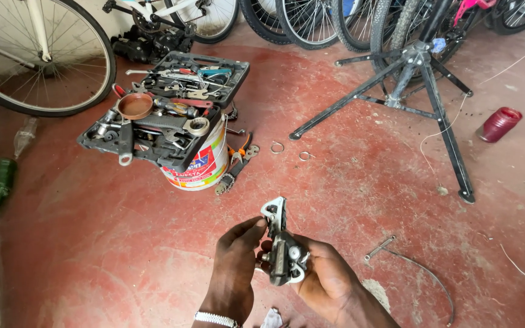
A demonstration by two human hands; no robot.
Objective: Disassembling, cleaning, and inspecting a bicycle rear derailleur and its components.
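Metal derailleur (282, 249) cupped in right hand (329, 282), left hand (238, 258) fingertips touching

— What sort of place is this?
— A bicycle repair workshop. Bicycle wheels (311, 21) line the wall from eleven to one o'clock.
— Anything else?
— An open tool case (165, 109) full of wrenches sits on a paint bucket (199, 170) at ten o'clock, a black repair stand (417, 91) at one, on a worn red concrete floor (92, 243).
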